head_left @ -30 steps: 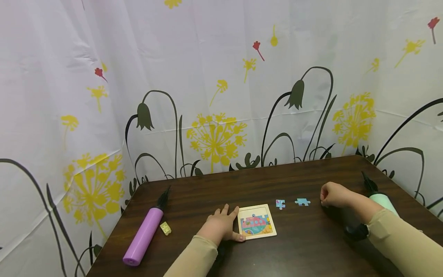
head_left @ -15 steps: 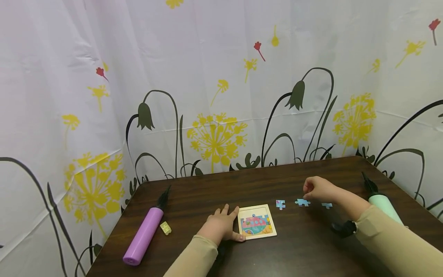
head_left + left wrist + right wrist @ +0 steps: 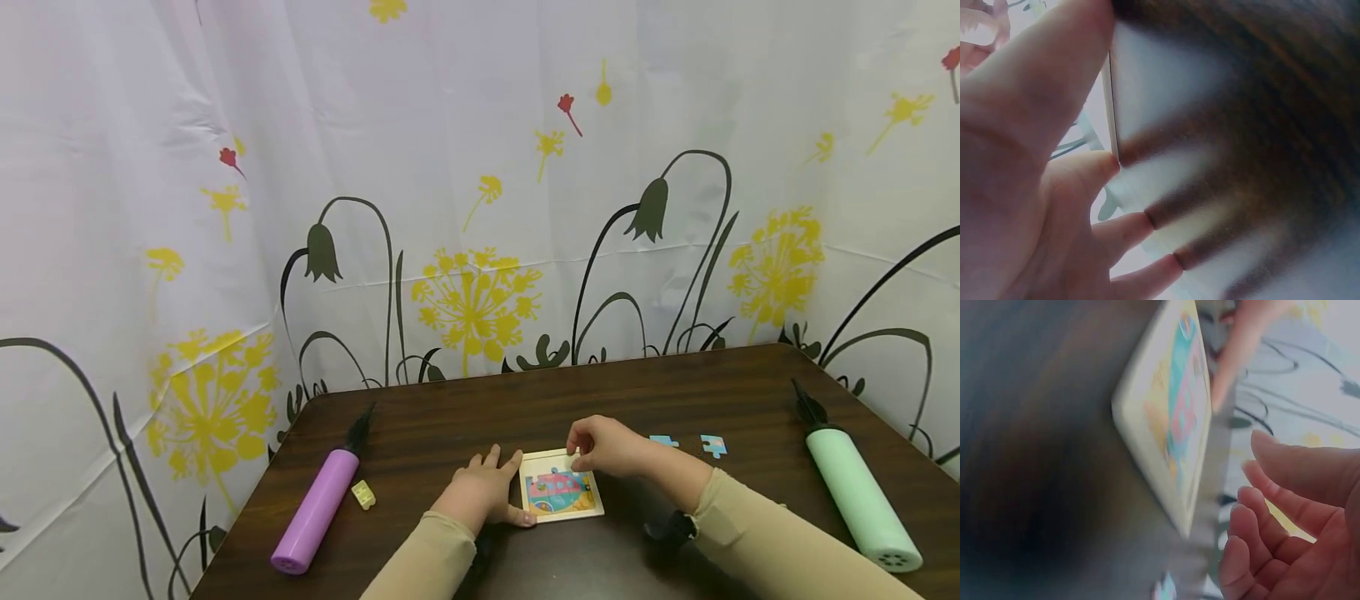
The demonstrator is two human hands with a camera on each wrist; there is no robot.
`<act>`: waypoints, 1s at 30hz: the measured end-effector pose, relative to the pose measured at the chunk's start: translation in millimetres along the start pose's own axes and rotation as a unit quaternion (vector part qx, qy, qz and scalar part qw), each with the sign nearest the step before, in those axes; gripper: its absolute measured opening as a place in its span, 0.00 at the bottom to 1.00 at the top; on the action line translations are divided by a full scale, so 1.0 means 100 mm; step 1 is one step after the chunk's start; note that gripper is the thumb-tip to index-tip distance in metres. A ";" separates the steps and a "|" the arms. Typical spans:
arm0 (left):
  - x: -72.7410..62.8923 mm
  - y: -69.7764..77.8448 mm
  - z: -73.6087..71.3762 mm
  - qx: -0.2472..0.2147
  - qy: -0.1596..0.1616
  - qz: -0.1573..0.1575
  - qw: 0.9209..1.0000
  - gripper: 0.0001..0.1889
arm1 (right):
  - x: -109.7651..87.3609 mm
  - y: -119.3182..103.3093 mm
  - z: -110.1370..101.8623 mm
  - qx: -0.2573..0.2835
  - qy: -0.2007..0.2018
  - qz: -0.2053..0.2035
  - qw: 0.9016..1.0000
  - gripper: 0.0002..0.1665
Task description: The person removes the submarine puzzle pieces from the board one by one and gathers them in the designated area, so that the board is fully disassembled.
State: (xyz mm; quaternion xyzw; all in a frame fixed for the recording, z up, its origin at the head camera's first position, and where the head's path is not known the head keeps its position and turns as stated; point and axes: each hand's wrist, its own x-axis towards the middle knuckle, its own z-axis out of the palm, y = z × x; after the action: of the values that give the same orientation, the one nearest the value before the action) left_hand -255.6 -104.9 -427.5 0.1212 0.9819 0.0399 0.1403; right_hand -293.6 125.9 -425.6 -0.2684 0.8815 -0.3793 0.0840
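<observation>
A wooden puzzle tray [image 3: 563, 518] lies on the table. Its lower part holds joined pieces [image 3: 558, 490] printed in pink, teal and orange; bare pale base shows along its far side. My left hand [image 3: 480, 493] rests flat with spread fingers, thumb and index finger touching the tray's left edge. Over the tray's far right corner hovers my right hand [image 3: 606, 446], fingers loosely curled; in the right wrist view thumb and fingers [image 3: 1247, 512] stand apart with nothing between them. Loose blue puzzle pieces [image 3: 714, 446] lie right of the tray, one [image 3: 664, 441] partly behind the right hand.
A purple hand pump [image 3: 317, 512] lies on the left, with a small yellow block [image 3: 363, 495] beside it. Toward the right edge lies a light green hand pump [image 3: 862, 500]. A flowered white curtain [image 3: 480, 167] hangs behind the dark wooden table [image 3: 442, 417].
My right hand has moved left from beside the rightmost loose piece, past the middle one, to the tray's far right corner. The left hand stays at the tray. The view has shifted slightly.
</observation>
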 end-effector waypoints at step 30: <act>0.00 0.00 0.00 0.013 0.004 0.006 1.000 0.53 | 0.17 -0.09 0.48 0.024 -0.027 0.010 0.999 0.21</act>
State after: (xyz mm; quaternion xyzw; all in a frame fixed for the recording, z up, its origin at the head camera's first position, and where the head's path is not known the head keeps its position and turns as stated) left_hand -256.0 -104.9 -427.8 0.1285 0.9822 0.0287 0.1343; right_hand -286.9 81.5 -451.6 -0.2677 0.8722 -0.3918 0.1183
